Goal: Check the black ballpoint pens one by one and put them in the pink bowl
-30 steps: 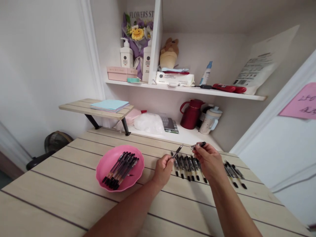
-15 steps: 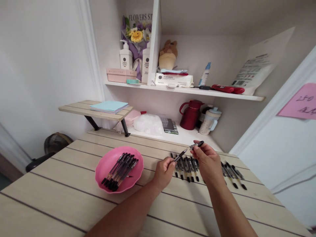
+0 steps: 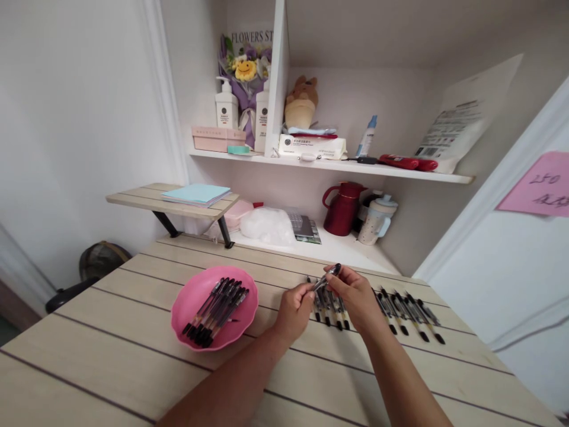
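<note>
My left hand [image 3: 294, 308] is closed round the barrel of a black pen [image 3: 320, 281], tip pointing up and right. My right hand [image 3: 353, 296] pinches the pen's cap [image 3: 333, 270], which sits on or at the pen's tip. Both hands hover just above a row of several black pens [image 3: 406, 306] lying on the wooden table [image 3: 133, 356]; some of the row is hidden behind my hands. To the left, a pink plate [image 3: 186, 299] holds several capped black pens [image 3: 216, 303].
A small raised wooden shelf [image 3: 133, 197] with blue paper [image 3: 198, 193] stands at the table's back left. Behind are a red jug [image 3: 343, 207], a white cup [image 3: 376, 219], a plastic bag [image 3: 268, 225] and wall shelves with bottles. A pink note [image 3: 537, 185] hangs at right.
My right hand has come left and down with the cap, meeting the pen tip held in my left hand. More of the pen row at right is now uncovered.
</note>
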### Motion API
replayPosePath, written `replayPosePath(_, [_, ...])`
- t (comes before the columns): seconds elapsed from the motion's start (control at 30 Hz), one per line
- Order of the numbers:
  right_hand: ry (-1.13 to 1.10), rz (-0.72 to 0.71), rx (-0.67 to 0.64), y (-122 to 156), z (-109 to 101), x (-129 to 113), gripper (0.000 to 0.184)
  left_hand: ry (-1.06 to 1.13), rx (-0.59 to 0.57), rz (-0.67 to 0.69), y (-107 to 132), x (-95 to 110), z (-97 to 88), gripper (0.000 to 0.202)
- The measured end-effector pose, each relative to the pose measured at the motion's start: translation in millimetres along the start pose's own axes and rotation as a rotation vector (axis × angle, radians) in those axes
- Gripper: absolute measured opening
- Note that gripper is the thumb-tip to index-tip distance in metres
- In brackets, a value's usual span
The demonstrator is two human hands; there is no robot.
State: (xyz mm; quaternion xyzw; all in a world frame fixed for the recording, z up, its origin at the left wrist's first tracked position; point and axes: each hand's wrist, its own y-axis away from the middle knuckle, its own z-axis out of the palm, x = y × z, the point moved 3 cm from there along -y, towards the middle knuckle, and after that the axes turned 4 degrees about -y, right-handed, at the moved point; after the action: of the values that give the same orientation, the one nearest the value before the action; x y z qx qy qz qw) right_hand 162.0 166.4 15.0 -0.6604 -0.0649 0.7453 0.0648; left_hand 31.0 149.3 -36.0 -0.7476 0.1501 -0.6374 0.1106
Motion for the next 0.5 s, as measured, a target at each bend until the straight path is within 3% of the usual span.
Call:
replayPosePath(0.4, [-0.005, -0.007, 0.011, -21, 7, 6, 0.033, -0.033, 0.046, 0.046, -11, 11, 3.3, 0.030])
replayPosePath(0.5, [-0.052, 0.024, 0.016, -16, 4, 6, 0.035, 0.048, 0.037, -0.020, -12, 10, 5.2, 0.027])
